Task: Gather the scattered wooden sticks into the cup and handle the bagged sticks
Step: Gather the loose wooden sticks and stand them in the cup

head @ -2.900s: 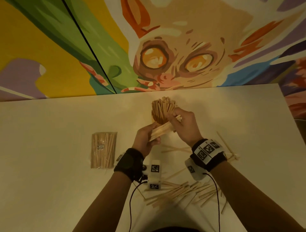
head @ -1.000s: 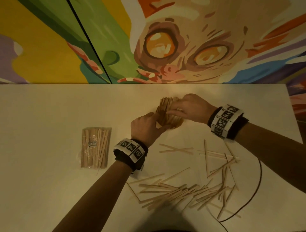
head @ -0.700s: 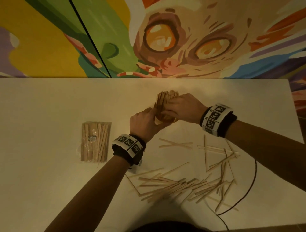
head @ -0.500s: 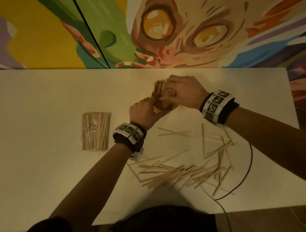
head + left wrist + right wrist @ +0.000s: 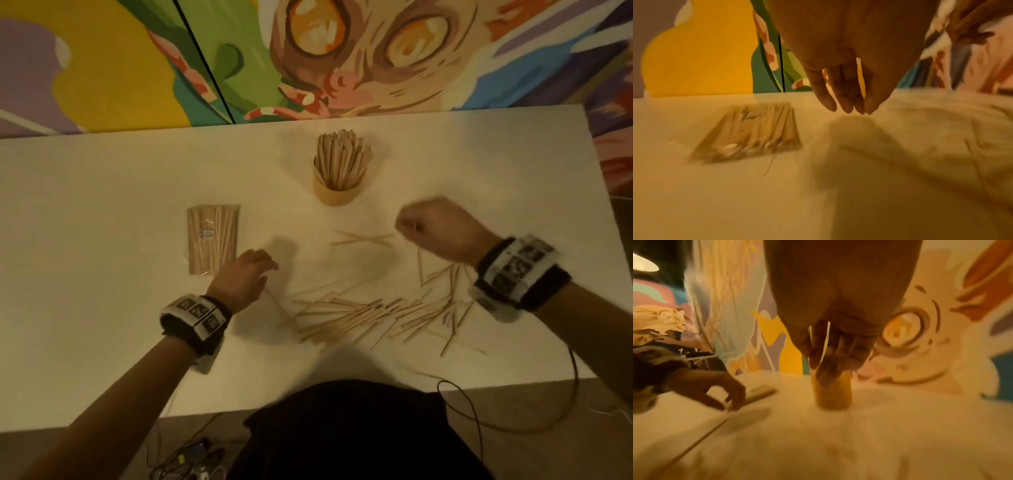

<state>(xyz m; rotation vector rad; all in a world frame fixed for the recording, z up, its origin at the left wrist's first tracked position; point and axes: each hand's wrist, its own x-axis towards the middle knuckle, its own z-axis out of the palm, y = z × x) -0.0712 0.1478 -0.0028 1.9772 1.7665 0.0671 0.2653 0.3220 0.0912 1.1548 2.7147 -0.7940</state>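
Head view shows both the left hand (image 5: 244, 276) and right hand (image 5: 438, 229) loose-fingered and empty above the scattered wooden sticks (image 5: 373, 313) lying near the stick-filled cup (image 5: 337, 194); light and stiff, they seem best pinched mid-length in bunches.

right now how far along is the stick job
Partly done. The cup stands upright, packed with sticks. Neither the left hand nor the right hand holds anything. Left: the scattered sticks on the table, and the bagged sticks, lying untouched beside the left hand.
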